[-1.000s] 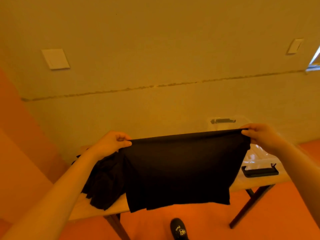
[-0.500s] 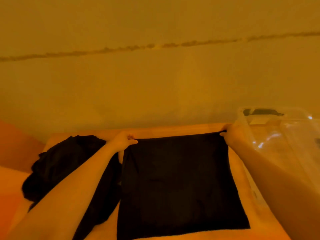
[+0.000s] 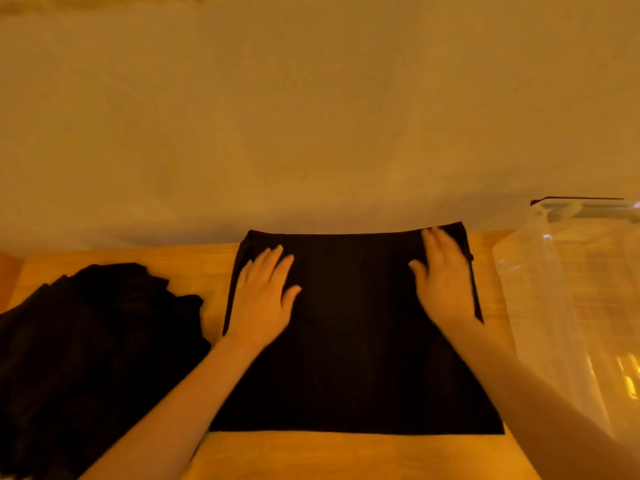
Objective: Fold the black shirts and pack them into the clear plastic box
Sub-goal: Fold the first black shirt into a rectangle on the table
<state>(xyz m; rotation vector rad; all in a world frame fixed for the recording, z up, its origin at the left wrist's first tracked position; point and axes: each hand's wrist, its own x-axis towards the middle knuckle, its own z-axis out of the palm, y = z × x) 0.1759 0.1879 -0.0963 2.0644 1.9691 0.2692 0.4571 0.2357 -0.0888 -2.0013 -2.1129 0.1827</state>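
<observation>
A black shirt [image 3: 353, 358], folded into a rectangle, lies flat in the middle of the wooden table [image 3: 311, 455]. My left hand [image 3: 265, 296] rests palm down on its upper left part, fingers straight. My right hand [image 3: 443, 278] lies flat on the upper right part, near the far right corner. A crumpled pile of black shirts [image 3: 90, 348] sits on the table at the left. The clear plastic box [image 3: 568, 306] stands at the right, next to the shirt; what it holds cannot be made out.
A plain wall [image 3: 311, 116] rises straight behind the table's far edge. The shirt's far hem reaches that edge. A strip of bare wood shows between the shirt and the pile, and along the near edge.
The shirt, held up in the air by its top corners, came down flat onto the table. Both hands let go of the corners and now lie flat on the cloth.
</observation>
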